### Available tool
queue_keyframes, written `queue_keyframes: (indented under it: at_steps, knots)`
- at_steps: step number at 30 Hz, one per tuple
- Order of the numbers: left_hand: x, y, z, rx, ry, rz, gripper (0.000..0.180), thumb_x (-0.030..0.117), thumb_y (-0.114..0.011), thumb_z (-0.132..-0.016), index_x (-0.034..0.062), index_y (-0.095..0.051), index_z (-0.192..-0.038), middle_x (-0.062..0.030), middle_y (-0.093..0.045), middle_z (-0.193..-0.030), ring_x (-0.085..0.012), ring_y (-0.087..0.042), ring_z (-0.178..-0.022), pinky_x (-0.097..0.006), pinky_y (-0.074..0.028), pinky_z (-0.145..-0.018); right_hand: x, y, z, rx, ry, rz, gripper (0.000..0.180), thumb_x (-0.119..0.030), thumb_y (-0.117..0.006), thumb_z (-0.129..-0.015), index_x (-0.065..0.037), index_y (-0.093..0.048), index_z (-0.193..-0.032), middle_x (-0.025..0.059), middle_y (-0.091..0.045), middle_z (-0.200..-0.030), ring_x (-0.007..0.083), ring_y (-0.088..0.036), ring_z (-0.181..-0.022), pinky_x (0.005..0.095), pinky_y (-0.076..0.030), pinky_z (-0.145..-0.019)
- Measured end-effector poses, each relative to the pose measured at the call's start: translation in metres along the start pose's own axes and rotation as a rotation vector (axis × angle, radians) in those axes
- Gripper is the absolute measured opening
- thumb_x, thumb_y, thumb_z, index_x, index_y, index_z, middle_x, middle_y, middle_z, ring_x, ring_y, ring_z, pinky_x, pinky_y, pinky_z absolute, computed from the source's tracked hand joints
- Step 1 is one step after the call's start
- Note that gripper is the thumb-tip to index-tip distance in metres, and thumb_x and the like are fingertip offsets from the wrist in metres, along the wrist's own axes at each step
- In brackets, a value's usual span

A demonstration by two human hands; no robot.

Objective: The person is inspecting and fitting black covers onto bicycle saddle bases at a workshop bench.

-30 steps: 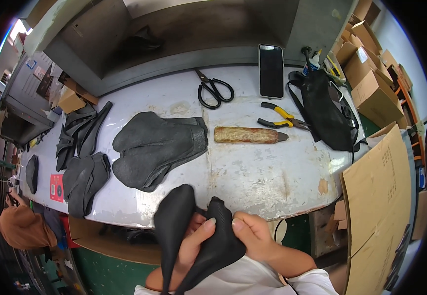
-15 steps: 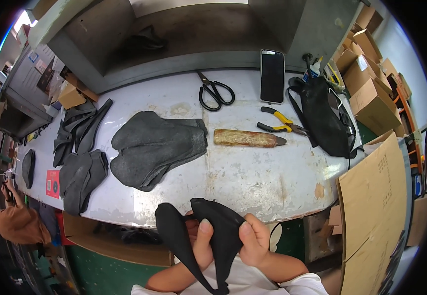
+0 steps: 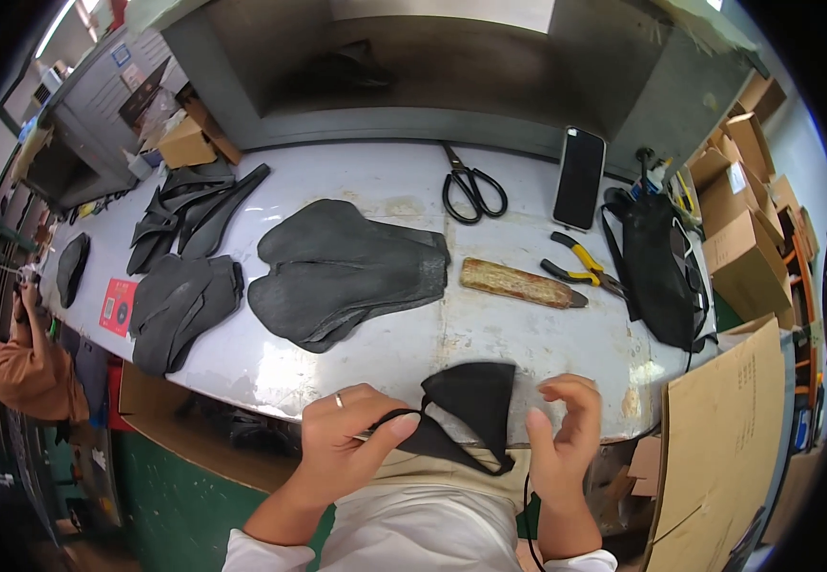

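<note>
At the near edge of the worn white workbench (image 3: 490,353) my left hand (image 3: 347,439) pinches a folded black leather piece (image 3: 466,405) between thumb and fingers. A ring sits on one finger of that hand. My right hand (image 3: 566,434) hovers just right of the piece with fingers spread, thumb close to its edge, gripping nothing. The piece is bunched up over my lap, half above the bench edge.
A stack of black leather cut-outs (image 3: 347,267) lies mid-bench, with more piles (image 3: 180,296) to the left. Scissors (image 3: 470,186), a phone (image 3: 580,176), yellow-handled pliers (image 3: 580,272), a wooden block (image 3: 518,283) and a black bag (image 3: 656,262) lie right. Cardboard boxes (image 3: 742,238) stand far right. A person (image 3: 13,362) works far left.
The black leather piece, earlier held long and draped in both hands, is now folded small in my left hand. My right hand has let go and opened.
</note>
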State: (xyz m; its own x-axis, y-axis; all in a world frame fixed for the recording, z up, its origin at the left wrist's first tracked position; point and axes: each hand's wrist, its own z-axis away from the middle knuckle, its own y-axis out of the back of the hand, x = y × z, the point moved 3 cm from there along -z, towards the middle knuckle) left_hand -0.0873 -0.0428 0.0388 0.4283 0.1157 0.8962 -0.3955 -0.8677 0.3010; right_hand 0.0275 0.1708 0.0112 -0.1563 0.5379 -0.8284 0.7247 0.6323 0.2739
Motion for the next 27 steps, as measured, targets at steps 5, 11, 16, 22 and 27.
queue_keyframes:
  at_steps: [5, 11, 16, 22, 27]
  knots:
    - [0.003, -0.005, 0.000, 0.006, -0.038, -0.071, 0.006, 0.003, -0.071, -0.082, -0.0027, -0.070, -0.082, -0.0092, -0.064, -0.067, -0.0205, -0.056, -0.053, -0.029, -0.044, -0.052, -0.044, -0.011, 0.028, -0.537, -0.127, -0.210, 0.046, -0.009, -0.068, -0.087, 0.007, -0.049, -0.126, 0.0238, -0.061, -0.118, 0.0319, -0.065, -0.101, 0.0401, -0.050, -0.090]
    - [0.021, -0.035, -0.005, -0.014, -0.225, -0.097, 0.014, 0.011, -0.078, -0.079, 0.0019, -0.071, -0.085, -0.0058, -0.060, -0.072, -0.0182, -0.055, -0.069, -0.029, -0.043, -0.058, -0.041, -0.018, 0.037, -0.519, -0.104, -0.139, 0.055, -0.002, -0.066, -0.088, 0.006, -0.039, -0.136, 0.0173, -0.059, -0.101, 0.0219, -0.060, -0.083, 0.0311, -0.049, -0.073]
    - [0.010, -0.033, 0.001, -0.204, 0.009, 0.210, 0.012, 0.009, -0.076, -0.082, 0.0006, -0.068, -0.082, -0.0039, -0.059, -0.074, -0.0119, -0.052, -0.067, -0.028, -0.040, -0.056, -0.038, -0.018, 0.036, -0.522, -0.039, -0.083, 0.051, -0.004, -0.073, -0.084, 0.007, -0.049, -0.127, 0.0220, -0.066, -0.110, 0.0295, -0.070, -0.092, 0.0362, -0.056, -0.079]
    - [-0.024, -0.053, 0.025, -0.380, 0.805, 1.211, 0.016, 0.008, -0.066, -0.089, 0.0047, -0.060, -0.075, -0.0028, -0.056, -0.082, -0.0117, -0.051, -0.077, -0.026, -0.039, -0.068, -0.040, -0.019, 0.034, -0.485, 0.086, -0.208, 0.057, 0.003, -0.071, -0.083, 0.004, -0.043, -0.132, 0.0022, -0.048, -0.068, 0.0077, -0.038, -0.057, 0.0220, -0.031, -0.051]
    - [-0.020, -0.055, 0.026, -0.489, 0.895, 1.363, 0.015, 0.015, -0.063, -0.094, 0.0092, -0.058, -0.081, 0.0039, -0.054, -0.085, -0.0060, -0.048, -0.079, -0.023, -0.036, -0.072, -0.038, -0.019, 0.034, -0.512, 0.104, -0.249, 0.059, 0.003, -0.072, -0.082, 0.004, -0.043, -0.133, 0.0038, -0.051, -0.068, 0.0091, -0.044, -0.058, 0.0221, -0.035, -0.053]
